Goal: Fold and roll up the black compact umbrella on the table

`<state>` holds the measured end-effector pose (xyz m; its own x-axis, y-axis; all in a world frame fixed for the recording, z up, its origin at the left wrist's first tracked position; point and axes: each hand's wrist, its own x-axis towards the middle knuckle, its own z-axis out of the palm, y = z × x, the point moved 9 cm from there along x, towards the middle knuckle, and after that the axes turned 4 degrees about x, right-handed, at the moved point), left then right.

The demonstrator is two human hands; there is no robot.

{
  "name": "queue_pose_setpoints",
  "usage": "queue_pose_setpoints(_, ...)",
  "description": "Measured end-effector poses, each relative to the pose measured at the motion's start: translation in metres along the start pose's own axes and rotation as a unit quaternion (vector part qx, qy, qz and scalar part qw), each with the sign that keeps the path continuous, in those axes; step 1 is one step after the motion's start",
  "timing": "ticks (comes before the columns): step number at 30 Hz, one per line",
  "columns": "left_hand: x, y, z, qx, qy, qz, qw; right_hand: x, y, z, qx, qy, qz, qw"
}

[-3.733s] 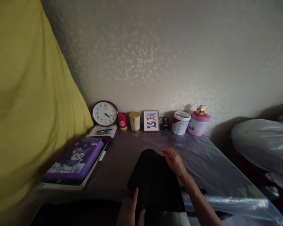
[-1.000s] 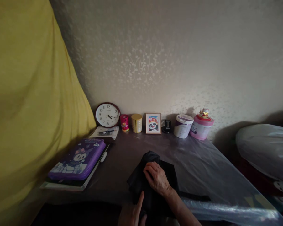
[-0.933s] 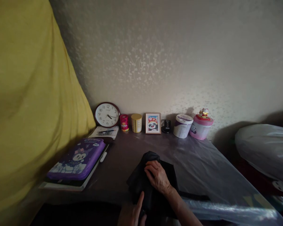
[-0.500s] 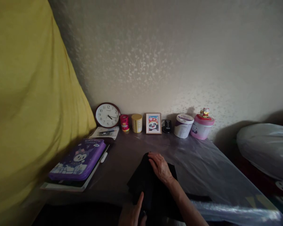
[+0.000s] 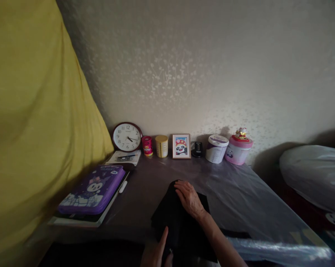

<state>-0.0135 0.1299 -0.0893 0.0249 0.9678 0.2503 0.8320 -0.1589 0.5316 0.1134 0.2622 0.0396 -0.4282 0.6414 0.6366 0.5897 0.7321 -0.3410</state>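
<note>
A piece of black cloth [image 5: 170,215], with folds too dark to make out, lies on the table near its front edge. My right hand [image 5: 191,200] rests flat across the upper part of the cloth, fingers stretched out and slightly bent at the tips. At the bottom edge of the view is my left hand [image 5: 157,254], partly cut off. Its index finger is extended onto the cloth, with the thumb apart from it; a tiny pale spot shows by the thumb. The other left fingers are hidden. A dark strip [image 5: 235,234] sticks out to the right beyond my right forearm.
On the table [image 5: 234,196], a purple case [image 5: 92,189] lies over books at left. Along the wall stand a clock [image 5: 127,137], red tin [image 5: 147,145], yellow tin [image 5: 161,146], picture frame [image 5: 181,146] and two tubs [image 5: 217,149]. A yellow curtain [image 5: 39,111] hangs left.
Almost nothing differs. My left index finger has shifted very slightly up and left on the cloth; my right hand stays in place.
</note>
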Motion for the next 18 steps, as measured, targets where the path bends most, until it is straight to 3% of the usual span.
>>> queue_pose_setpoints(4, 0.001, -0.001, -0.005, -0.076, -0.004, -0.007, 0.997, -0.009, 0.000, -0.001, -0.002, -0.014, -0.011, 1.000)
queue_pose_setpoints(8, 0.002, 0.000, -0.013, -0.149, 0.003, -0.019, 0.989, -0.018, 0.036, -0.035, -0.002, 0.057, 0.073, 0.996)
queue_pose_setpoints(11, 0.004, -0.001, -0.018, -0.188, 0.002, -0.030, 0.982, -0.033, 0.047, -0.064, 0.004, 0.079, 0.085, 0.993)
queue_pose_setpoints(14, 0.009, -0.003, -0.023, -0.209, -0.012, -0.042, 0.977, -0.055, 0.042, -0.079, -0.003, 0.062, 0.073, 0.995)
queue_pose_setpoints(18, 0.015, 0.003, -0.031, -0.219, -0.043, -0.027, 0.974, -0.083, 0.028, -0.082, -0.023, 0.012, 0.051, 0.998)
